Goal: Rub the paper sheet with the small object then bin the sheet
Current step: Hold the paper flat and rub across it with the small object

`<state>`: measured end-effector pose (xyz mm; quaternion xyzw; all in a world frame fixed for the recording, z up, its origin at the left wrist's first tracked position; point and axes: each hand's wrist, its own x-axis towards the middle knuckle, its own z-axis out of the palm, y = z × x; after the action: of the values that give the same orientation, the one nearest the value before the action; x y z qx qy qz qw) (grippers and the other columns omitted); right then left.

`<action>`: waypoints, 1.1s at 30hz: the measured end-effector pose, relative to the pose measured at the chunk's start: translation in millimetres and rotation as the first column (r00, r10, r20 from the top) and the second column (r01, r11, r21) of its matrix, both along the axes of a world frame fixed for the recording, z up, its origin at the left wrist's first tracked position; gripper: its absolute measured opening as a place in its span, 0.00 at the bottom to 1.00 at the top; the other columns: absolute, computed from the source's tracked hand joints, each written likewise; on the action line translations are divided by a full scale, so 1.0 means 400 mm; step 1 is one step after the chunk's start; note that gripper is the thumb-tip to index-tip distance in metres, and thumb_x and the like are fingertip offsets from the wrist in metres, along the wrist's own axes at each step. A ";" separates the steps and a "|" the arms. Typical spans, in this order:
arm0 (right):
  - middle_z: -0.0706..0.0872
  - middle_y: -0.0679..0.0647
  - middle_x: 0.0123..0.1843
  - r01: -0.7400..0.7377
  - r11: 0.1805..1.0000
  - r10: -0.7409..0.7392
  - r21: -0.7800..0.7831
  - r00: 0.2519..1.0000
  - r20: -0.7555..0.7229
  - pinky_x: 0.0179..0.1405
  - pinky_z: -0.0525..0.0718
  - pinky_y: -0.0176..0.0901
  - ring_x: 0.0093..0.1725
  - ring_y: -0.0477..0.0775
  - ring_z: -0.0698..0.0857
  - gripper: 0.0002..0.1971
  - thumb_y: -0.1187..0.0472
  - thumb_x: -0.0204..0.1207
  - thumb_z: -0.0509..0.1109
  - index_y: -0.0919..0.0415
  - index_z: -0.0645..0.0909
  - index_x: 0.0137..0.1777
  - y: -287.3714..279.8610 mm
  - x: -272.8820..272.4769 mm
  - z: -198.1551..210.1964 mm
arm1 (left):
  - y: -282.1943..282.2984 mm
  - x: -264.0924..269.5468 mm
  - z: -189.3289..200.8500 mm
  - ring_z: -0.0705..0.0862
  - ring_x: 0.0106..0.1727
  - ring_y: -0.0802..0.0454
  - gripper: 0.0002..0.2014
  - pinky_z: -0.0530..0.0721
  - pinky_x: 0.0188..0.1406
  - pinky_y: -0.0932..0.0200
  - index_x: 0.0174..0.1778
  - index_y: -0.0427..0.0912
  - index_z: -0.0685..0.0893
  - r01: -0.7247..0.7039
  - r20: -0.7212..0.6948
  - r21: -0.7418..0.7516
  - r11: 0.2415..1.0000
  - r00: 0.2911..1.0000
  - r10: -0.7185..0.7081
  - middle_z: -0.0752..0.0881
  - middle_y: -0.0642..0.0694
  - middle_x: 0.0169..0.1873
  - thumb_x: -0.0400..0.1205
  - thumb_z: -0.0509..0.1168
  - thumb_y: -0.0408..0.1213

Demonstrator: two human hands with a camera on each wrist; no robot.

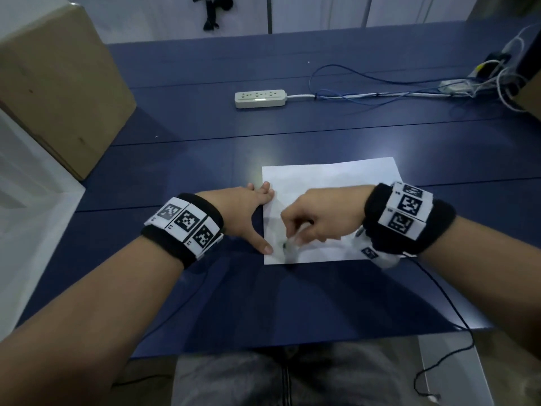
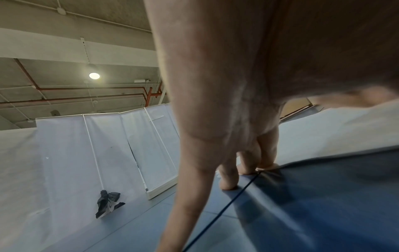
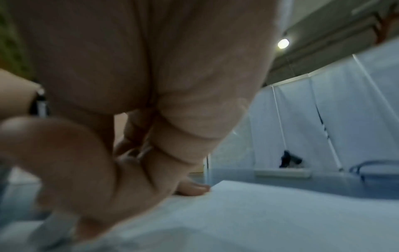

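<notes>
A white paper sheet point(image 1: 330, 183) lies flat on the blue table point(image 1: 205, 159), near its front edge. My left hand point(image 1: 248, 212) is spread flat, its fingertips and thumb pressing the sheet's left edge. My right hand point(image 1: 307, 224) hovers over the sheet's lower left part, fingers curled and pinching a small whitish object point(image 1: 294, 241) with a dark tip against the paper. In the right wrist view the curled fingers point(image 3: 121, 170) rest on the paper sheet point(image 3: 259, 213); the object is mostly hidden. The left wrist view shows straight fingers point(image 2: 228, 175) touching the table.
A cardboard box point(image 1: 58, 92) stands at the back left. A white power strip point(image 1: 260, 98) with cables point(image 1: 380, 95) lies at the back, and more wires sit at the far right. A black cord point(image 1: 448, 312) trails off the front edge. White partition panels point(image 2: 108, 153) stand behind the table.
</notes>
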<state>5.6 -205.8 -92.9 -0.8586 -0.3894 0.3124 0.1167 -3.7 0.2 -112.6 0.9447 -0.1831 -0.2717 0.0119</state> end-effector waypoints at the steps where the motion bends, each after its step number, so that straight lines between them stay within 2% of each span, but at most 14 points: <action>1: 0.83 0.47 0.31 -0.027 1.000 0.026 -0.015 0.999 -0.044 0.24 0.80 0.35 0.24 0.45 0.81 0.03 0.55 0.80 0.72 0.51 0.81 0.46 0.001 -0.007 -0.001 | 0.000 0.001 -0.001 0.42 0.86 0.54 0.66 0.55 0.82 0.56 0.88 0.50 0.43 -0.001 -0.001 0.001 1.000 1.000 0.001 0.39 0.59 0.85 0.63 0.76 0.69; 3: 0.85 0.50 0.32 -0.031 0.999 0.031 -0.023 0.999 0.006 0.25 0.82 0.37 0.23 0.46 0.81 0.05 0.53 0.79 0.73 0.52 0.83 0.49 0.007 0.012 -0.001 | -0.003 0.002 0.001 0.42 0.86 0.54 0.66 0.57 0.81 0.57 0.88 0.50 0.43 -0.001 -0.003 0.000 1.000 1.000 0.001 0.39 0.59 0.85 0.63 0.76 0.68; 5: 0.87 0.50 0.34 0.076 0.997 -0.075 -0.010 0.990 0.119 0.32 0.87 0.46 0.30 0.51 0.86 0.08 0.49 0.78 0.73 0.51 0.83 0.49 0.009 0.052 0.000 | -0.005 -0.001 0.007 0.42 0.86 0.55 0.65 0.63 0.79 0.58 0.88 0.50 0.43 -0.007 -0.010 -0.004 1.000 1.000 0.007 0.39 0.60 0.85 0.64 0.77 0.67; 7: 0.86 0.45 0.37 0.131 0.991 -0.130 0.014 0.963 0.236 0.41 0.85 0.48 0.38 0.52 0.85 0.07 0.50 0.79 0.71 0.52 0.82 0.51 0.003 0.071 -0.003 | -0.006 -0.004 0.011 0.41 0.86 0.55 0.64 0.68 0.78 0.56 0.88 0.51 0.43 -0.013 -0.015 -0.005 1.000 1.000 0.013 0.39 0.60 0.85 0.64 0.78 0.66; 9: 0.83 0.42 0.40 0.065 0.998 -0.066 0.011 0.967 0.245 0.44 0.77 0.42 0.43 0.50 0.82 0.06 0.52 0.80 0.71 0.52 0.82 0.51 -0.005 0.052 -0.006 | -0.006 -0.005 0.011 0.42 0.86 0.55 0.65 0.64 0.80 0.56 0.88 0.51 0.43 -0.011 -0.011 0.003 1.000 1.000 0.011 0.39 0.60 0.85 0.64 0.77 0.66; 13: 0.87 0.43 0.42 -0.075 0.997 0.075 -0.020 0.996 0.051 0.41 0.78 0.37 0.41 0.46 0.84 0.02 0.54 0.79 0.73 0.48 0.82 0.47 -0.008 -0.002 -0.010 | -0.003 -0.001 0.004 0.42 0.86 0.55 0.66 0.55 0.83 0.53 0.88 0.50 0.43 -0.004 -0.008 0.009 1.000 1.000 0.004 0.39 0.59 0.85 0.63 0.76 0.68; 15: 0.83 0.41 0.42 -0.029 0.999 0.031 -0.020 0.986 0.162 0.43 0.76 0.39 0.43 0.44 0.81 0.04 0.51 0.78 0.73 0.49 0.83 0.49 -0.002 0.030 -0.008 | -0.004 0.000 0.005 0.42 0.86 0.55 0.65 0.55 0.83 0.53 0.88 0.50 0.43 -0.005 -0.006 0.005 1.000 1.000 0.005 0.39 0.59 0.85 0.64 0.77 0.68; 18: 0.78 0.42 0.40 0.139 0.990 -0.132 0.002 0.936 0.325 0.45 0.74 0.43 0.48 0.51 0.79 0.07 0.48 0.80 0.70 0.50 0.79 0.48 -0.006 0.079 -0.001 | -0.006 -0.003 0.009 0.41 0.86 0.54 0.65 0.55 0.82 0.53 0.88 0.49 0.42 0.003 -0.011 0.013 1.000 1.000 -0.002 0.39 0.57 0.85 0.65 0.76 0.67; 20: 0.80 0.42 0.40 0.122 0.992 -0.124 0.023 0.951 0.283 0.43 0.74 0.41 0.43 0.49 0.80 0.06 0.50 0.80 0.70 0.49 0.78 0.45 -0.016 0.070 -0.004 | -0.006 -0.002 0.008 0.40 0.86 0.54 0.65 0.54 0.83 0.53 0.87 0.49 0.41 0.004 -0.017 0.016 1.000 1.000 -0.004 0.38 0.57 0.85 0.65 0.76 0.67; 22: 0.86 0.46 0.39 0.020 1.000 -0.020 0.007 0.993 0.116 0.36 0.77 0.35 0.33 0.43 0.81 0.03 0.54 0.79 0.72 0.52 0.82 0.46 -0.020 0.030 -0.002 | -0.005 -0.001 0.005 0.40 0.86 0.54 0.65 0.53 0.83 0.53 0.87 0.49 0.41 0.004 -0.019 0.017 1.000 1.000 -0.004 0.38 0.57 0.85 0.65 0.76 0.67; 24: 0.89 0.49 0.39 -0.061 0.998 0.061 -0.023 0.998 0.021 0.35 0.80 0.34 0.30 0.45 0.83 0.03 0.56 0.78 0.74 0.53 0.84 0.49 -0.018 0.005 -0.002 | -0.004 0.000 0.004 0.40 0.86 0.53 0.66 0.52 0.83 0.53 0.87 0.48 0.40 0.008 -0.022 0.022 1.000 1.000 -0.007 0.37 0.57 0.85 0.65 0.76 0.68; 27: 0.86 0.46 0.39 0.017 1.000 -0.013 -0.021 0.982 0.186 0.40 0.79 0.41 0.39 0.50 0.85 0.08 0.48 0.77 0.74 0.51 0.85 0.49 -0.005 0.051 -0.004 | -0.005 -0.001 0.008 0.40 0.86 0.55 0.65 0.54 0.82 0.55 0.87 0.49 0.41 0.001 -0.021 0.012 1.000 1.000 -0.001 0.38 0.58 0.85 0.65 0.76 0.67; 30: 0.81 0.42 0.40 0.127 0.991 -0.132 0.036 0.943 0.306 0.46 0.76 0.44 0.45 0.50 0.79 0.10 0.45 0.77 0.72 0.50 0.82 0.47 -0.007 0.083 -0.007 | -0.007 -0.002 0.010 0.40 0.86 0.56 0.64 0.54 0.82 0.54 0.88 0.50 0.42 -0.004 -0.024 0.008 1.000 1.000 0.005 0.38 0.59 0.85 0.65 0.77 0.66; 33: 0.86 0.44 0.38 0.029 0.999 -0.031 0.018 0.992 0.122 0.39 0.77 0.36 0.34 0.45 0.81 0.02 0.56 0.78 0.72 0.52 0.82 0.46 -0.014 0.041 -0.004 | -0.006 -0.001 0.006 0.41 0.86 0.55 0.65 0.53 0.83 0.54 0.88 0.49 0.42 -0.008 -0.020 0.009 1.000 1.000 0.008 0.38 0.59 0.85 0.65 0.77 0.67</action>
<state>22.2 -211.2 -94.5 -0.8809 -0.3854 0.2542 0.1041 -4.3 -2.2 -110.1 0.9427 -0.1780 -0.2821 0.0105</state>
